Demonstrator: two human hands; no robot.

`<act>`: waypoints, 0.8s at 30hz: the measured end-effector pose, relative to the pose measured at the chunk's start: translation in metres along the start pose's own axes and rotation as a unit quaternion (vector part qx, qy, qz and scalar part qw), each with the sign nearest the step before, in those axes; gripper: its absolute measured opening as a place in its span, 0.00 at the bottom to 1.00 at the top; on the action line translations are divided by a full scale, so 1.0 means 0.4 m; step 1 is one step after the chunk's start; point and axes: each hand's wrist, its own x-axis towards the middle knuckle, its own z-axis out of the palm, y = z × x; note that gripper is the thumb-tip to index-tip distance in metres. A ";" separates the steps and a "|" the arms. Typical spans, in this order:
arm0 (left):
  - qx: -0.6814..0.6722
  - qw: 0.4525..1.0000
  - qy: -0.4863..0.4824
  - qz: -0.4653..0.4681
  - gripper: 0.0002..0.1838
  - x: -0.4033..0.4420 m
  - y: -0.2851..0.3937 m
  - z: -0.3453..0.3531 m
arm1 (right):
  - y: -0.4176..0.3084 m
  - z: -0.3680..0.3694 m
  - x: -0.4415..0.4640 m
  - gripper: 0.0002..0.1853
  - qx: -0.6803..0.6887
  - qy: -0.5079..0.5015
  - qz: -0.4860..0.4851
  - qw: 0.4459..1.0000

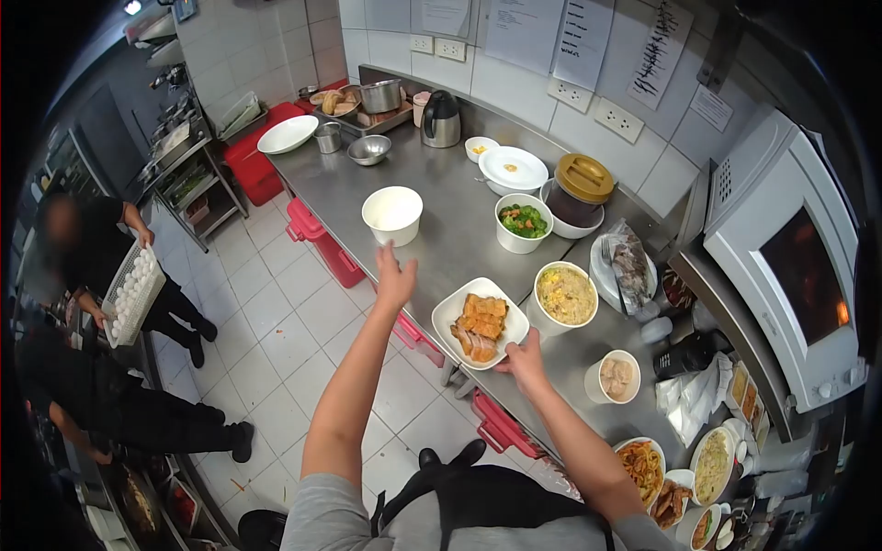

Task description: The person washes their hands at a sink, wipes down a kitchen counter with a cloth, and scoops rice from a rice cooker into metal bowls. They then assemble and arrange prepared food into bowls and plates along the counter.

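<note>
My right hand (524,359) grips the lower right rim of a square white dish (444,317) that holds sliced golden-brown meat (481,321). Fingers apart and empty, my left hand (395,275) reaches toward a round white tub (392,217) with white contents, just below its rim. Right of the dish stands a white tub of fried rice (566,294). Behind it is a white bowl of green vegetables (523,221). A smaller tub with pale pieces (616,376) stands to the right of my right hand.
The steel counter (312,193) also bears a thermos jug (441,119), a gold-lidded container (584,177) and a metal bowl (369,150). A microwave (790,257) is at right, with several food dishes below. Two people stand at left, one holding an egg tray (134,294).
</note>
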 end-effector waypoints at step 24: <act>0.141 0.896 -0.409 0.096 0.25 0.067 0.082 -0.019 | -0.102 0.110 0.047 0.33 -0.511 0.139 -0.259 0.808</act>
